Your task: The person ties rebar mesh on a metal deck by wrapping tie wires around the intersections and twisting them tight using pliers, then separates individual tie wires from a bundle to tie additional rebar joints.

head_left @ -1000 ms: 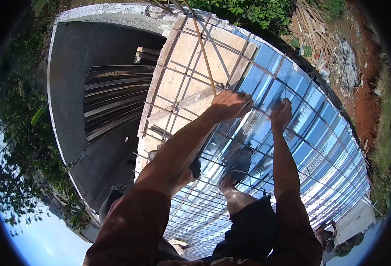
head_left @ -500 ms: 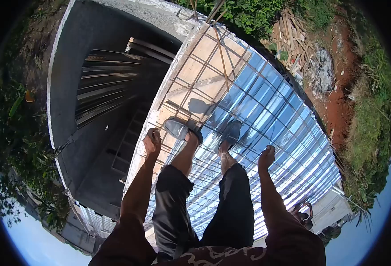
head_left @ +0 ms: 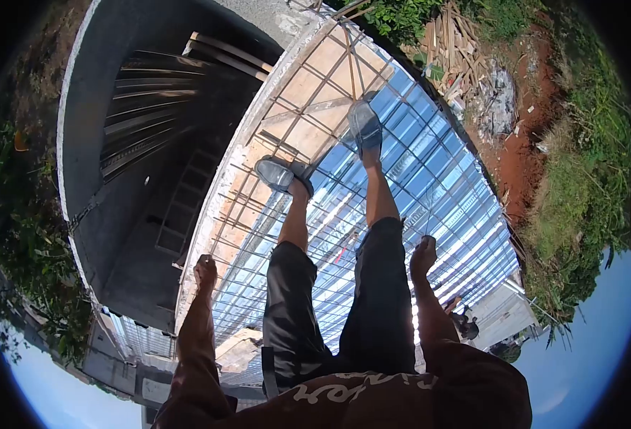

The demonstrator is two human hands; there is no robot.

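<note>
1. Rebar mesh [head_left: 300, 112] spreads ahead of your hands and across the gap between them. You seem to be moving over it rather than working a crossing, since neither hand touches a bar. Any step from here would call for a foot set flat on firm support.
2. Pale, shiny metal sheets [head_left: 394, 150] lie under the mesh, mostly ahead of and between your hands. Their glare could make bars hard to pick out.
3. Beyond and to the left of your left hand gapes a dark opening [head_left: 208, 143], bordered by a concrete edge [head_left: 240, 154]. That looks like the worst hazard: a slip leftward could end there.
4. Plywood [head_left: 322, 57] lies under the bars, well ahead of your hands.
5. Far ahead and right of your right hand sits a timber pile [head_left: 455, 53], off the deck.
6. Another person [head_left: 465, 325] is lower in view and to the right of your right hand, well apart from you.
7. Your left shoe [head_left: 276, 174] and right shoe [head_left: 365, 123] are both ahead of your hands, among bars that could catch a toe.
8. Your left hand [head_left: 204, 272] has curled fingers; whether it holds anything, you cannot tell.
9. Your right hand [head_left: 422, 257] is closed, apparently around thin wire [head_left: 428, 214] that sticks up past the fingers.
</note>
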